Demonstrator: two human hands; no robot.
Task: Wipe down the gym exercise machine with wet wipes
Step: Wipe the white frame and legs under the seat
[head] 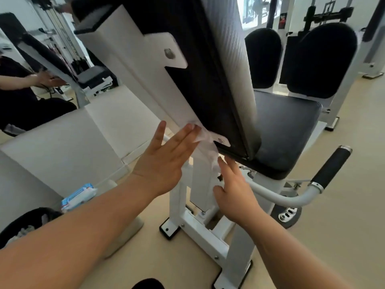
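Left hand: The left hand (166, 161) lies flat with its fingers straight. It presses the wet wipe against white steel with the fingertips only, and nothing is curled round it.
Right hand: The right hand (235, 190), lower centre, is spread and loose and holds nothing. Its fingertips are at the wipe's hanging tail, but I can't tell whether they touch it.
Wipe: The wet wipe (205, 146) is in the centre of the frame, bunched under the fingertips at the lower end of the backrest frame (129, 65), just beside a mounting bolt (220, 140). The rest droops as a thin, half-transparent strip.
Slip risk: A flat press has no hold, so I'd say the damp wipe could slide out on the smooth paint and drop to the floor.
Snag risk: The bracket's corner and the bolt head stick out. Dragging across them might tear the thin sheet or catch a fingertip.
Missed spots: With the wipe crumpled, only a small patch meets the metal, so streaks seem likely.
Steel: It is glossy, white and flat-faced, with square edges.
Backrest pad: The backrest pad (208, 69) is long and black, with finely ribbed vinyl down its side.
Seat: The seat (285, 126) is dark, cushioned and matte.
Handle: The handle grip (331, 165), right of centre, is a black cylinder on a curved white tube.
Supplies: A blue-and-white wipes pack (78, 197) sits at lower left, near a black bin (23, 224).
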